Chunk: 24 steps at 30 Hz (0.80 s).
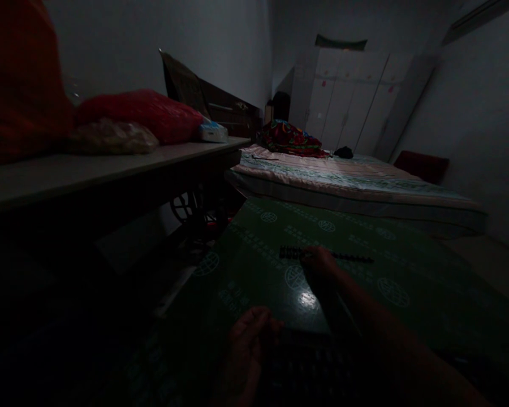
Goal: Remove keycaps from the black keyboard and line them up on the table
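A long, narrow row of small dark pieces (354, 258) lies across the green board (254, 271), thicker toward its left end. My right hand (320, 261) reaches over the middle of this row, fingers pinched together down at it; the fingertips hide what is between them. Nearer to me, my left hand (252, 333) hangs low over the board with its fingers curled together. Whether it holds anything is lost in the dark. Just right of it, in deep shadow, is a dark object with a gridded surface (309, 362), too dim to name.
On the left, a table (110, 169) bears a red bag (152, 113), a clear bag (114, 135) and a small pack (213, 131). An iron wheel (182, 208) shows beneath. Beyond the board stand a bed (343, 178) and pale wardrobes (348, 102). The room is dim.
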Each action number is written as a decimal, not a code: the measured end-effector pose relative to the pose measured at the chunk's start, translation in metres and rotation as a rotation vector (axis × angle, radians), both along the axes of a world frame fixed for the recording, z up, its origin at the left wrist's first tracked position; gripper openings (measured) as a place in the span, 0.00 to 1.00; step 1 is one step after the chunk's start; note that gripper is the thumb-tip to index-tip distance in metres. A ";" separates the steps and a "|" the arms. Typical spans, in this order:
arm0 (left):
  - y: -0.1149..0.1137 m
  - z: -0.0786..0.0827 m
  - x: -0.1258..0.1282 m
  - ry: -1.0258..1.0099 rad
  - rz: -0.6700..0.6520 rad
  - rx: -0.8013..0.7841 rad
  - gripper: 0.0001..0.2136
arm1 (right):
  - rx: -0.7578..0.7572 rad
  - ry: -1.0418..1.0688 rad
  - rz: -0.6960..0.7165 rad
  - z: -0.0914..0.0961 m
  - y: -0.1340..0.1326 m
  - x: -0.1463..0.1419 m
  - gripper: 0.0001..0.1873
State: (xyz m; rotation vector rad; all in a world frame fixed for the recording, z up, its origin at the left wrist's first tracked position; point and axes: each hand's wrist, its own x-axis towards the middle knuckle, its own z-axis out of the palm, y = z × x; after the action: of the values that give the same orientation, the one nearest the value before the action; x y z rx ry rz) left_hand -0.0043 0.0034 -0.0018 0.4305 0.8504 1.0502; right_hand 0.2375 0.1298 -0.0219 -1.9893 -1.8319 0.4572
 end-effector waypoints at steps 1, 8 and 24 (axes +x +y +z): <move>0.000 -0.001 0.000 0.001 0.003 -0.002 0.08 | -0.002 -0.003 0.000 0.000 0.001 0.000 0.14; 0.001 0.005 0.002 0.011 0.017 -0.027 0.09 | -0.001 -0.010 -0.003 -0.003 0.004 0.002 0.16; 0.001 0.006 0.001 0.010 -0.019 0.019 0.08 | 0.159 0.040 0.001 0.003 -0.011 -0.001 0.14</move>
State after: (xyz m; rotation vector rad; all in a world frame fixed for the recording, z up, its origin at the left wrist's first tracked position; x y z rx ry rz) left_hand -0.0028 0.0042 0.0044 0.4588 0.8442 1.0405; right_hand 0.2369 0.1188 -0.0188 -1.8598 -1.7863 0.3376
